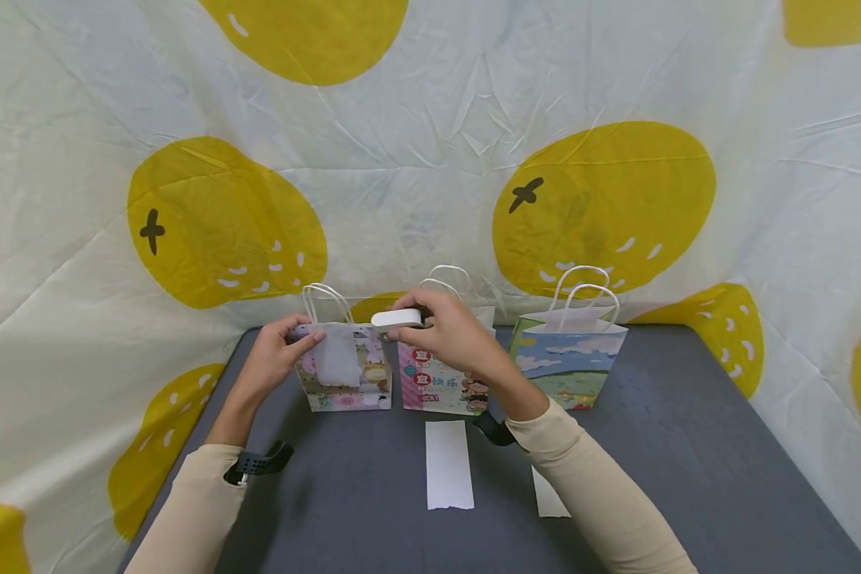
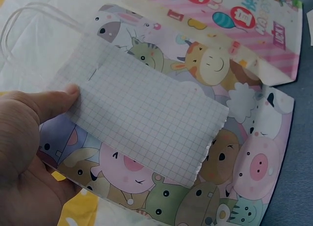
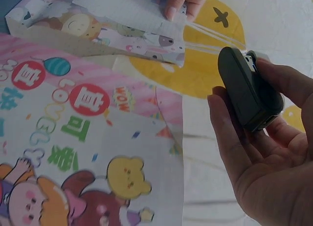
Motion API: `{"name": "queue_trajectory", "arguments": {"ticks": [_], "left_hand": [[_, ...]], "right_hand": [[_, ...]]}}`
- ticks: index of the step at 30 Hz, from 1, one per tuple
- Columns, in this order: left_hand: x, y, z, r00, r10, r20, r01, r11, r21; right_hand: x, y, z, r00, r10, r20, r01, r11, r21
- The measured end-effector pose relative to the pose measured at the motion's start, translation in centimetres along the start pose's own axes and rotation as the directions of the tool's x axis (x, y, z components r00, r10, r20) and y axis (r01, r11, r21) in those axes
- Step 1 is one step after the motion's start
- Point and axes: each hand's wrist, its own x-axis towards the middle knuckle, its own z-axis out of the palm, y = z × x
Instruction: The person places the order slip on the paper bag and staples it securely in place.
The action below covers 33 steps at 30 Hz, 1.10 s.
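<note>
My left hand (image 1: 280, 355) pinches the top edge of a paper gift bag (image 1: 376, 376) printed with cartoon animals. Its thumb presses a squared-paper slip (image 2: 146, 113) against the bag's front, the other fingers behind. A short dark line, like a staple (image 2: 93, 73), crosses the slip near the bag's top. My right hand (image 1: 454, 331) grips a small stapler (image 3: 247, 91), white on one side and dark on the other. It is held in the air beside that bag's top right corner, apart from the slip.
A pink-and-white gift bag (image 1: 430, 391) stands in the middle, and a landscape-printed bag (image 1: 570, 368) to its right. Two white paper strips lie on the grey table (image 1: 359, 494): one strip (image 1: 450, 465) in front, another (image 1: 548, 496) partly under my right forearm. A patterned cloth (image 1: 416, 159) hangs behind.
</note>
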Motion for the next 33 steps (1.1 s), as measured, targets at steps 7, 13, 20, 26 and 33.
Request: {"name": "queue_trajectory", "arguments": {"ticks": [7,13,20,26,33], "left_hand": [[0.0,-0.1,-0.1,1.000,-0.004,0.014,0.004,1.000,-0.013],[0.0,-0.4,-0.1,1.000,-0.008,0.015,0.009,1.000,-0.009],[0.0,-0.6,-0.2,1.000,-0.001,0.019,0.002,1.000,-0.021],[-0.1,-0.4,-0.3,1.000,0.008,0.007,-0.008,1.000,-0.022],[-0.2,-0.2,-0.4,1.000,0.025,-0.009,-0.025,1.000,-0.011]], "right_hand": [[-1.5,0.6,-1.3,0.999,0.038,0.031,-0.039,0.999,0.024],[-2.7,1.2,-2.4,0.998,0.045,0.040,-0.045,0.999,-0.009],[-4.5,2.4,-4.0,0.997,0.020,0.075,-0.019,1.000,-0.020],[-6.4,3.4,-5.4,0.991,0.090,0.101,-0.090,0.996,-0.003],[-8.5,5.1,-7.1,0.987,0.106,0.117,-0.108,0.994,0.018]]}}
